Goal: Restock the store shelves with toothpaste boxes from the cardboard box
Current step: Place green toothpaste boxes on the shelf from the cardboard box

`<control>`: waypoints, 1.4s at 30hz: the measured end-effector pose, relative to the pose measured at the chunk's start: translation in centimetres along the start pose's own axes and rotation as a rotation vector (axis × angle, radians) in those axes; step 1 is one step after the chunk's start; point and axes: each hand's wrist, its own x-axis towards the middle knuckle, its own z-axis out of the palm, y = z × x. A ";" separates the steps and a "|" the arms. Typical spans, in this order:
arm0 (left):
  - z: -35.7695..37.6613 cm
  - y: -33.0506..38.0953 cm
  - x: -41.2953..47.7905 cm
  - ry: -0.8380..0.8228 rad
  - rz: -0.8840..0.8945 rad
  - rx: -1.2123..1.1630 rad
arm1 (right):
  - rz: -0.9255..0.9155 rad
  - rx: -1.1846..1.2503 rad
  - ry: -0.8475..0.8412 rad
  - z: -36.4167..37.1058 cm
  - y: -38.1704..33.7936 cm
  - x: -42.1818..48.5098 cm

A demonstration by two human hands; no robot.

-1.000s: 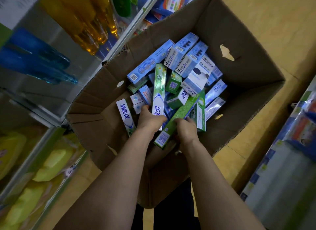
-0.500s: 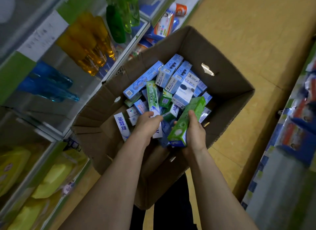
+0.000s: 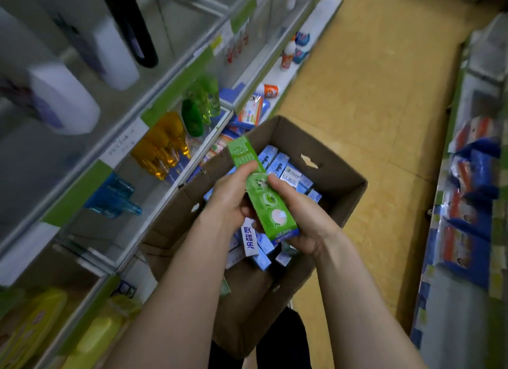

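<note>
An open cardboard box [image 3: 341, 162] sits low in front of me with several blue and white toothpaste boxes [image 3: 277, 164] piled inside. Both hands hold a long green toothpaste box [image 3: 276, 217] tilted above the pile. My left hand [image 3: 228, 195] grips its upper half with fingers curled over the edge. My right hand [image 3: 299, 217] cups its lower end, thumb on the face. A white and blue toothpaste box [image 3: 248, 242] pokes out below my left palm; whether that hand holds it is unclear.
Store shelves run along the left with white bottles [image 3: 63, 99], orange bottles [image 3: 162, 146], green bottles [image 3: 200, 105], blue bottles [image 3: 115, 195] and yellow packs [image 3: 35, 327]. Boxed goods [image 3: 248, 113] lie on a low shelf behind the carton. Another packaged rack [image 3: 467, 204] lines the right. Yellow floor [image 3: 371, 80] lies between.
My right hand has lifted the green box out of the pile, and my left hand has come up to grip its upper part. The view has tilted up toward the shelves.
</note>
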 end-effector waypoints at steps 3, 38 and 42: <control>-0.2 2.4 -1.8 0.013 0.022 -0.157 | -0.032 -0.169 -0.053 1.1 -1.8 -2.7; 20.8 -1.8 -25.3 -0.699 0.071 -0.209 | -1.231 -0.617 0.868 -4.4 0.7 -34.7; 22.1 -4.8 -29.4 -0.776 0.065 -0.157 | -1.311 -0.489 0.951 -6.1 2.7 -38.5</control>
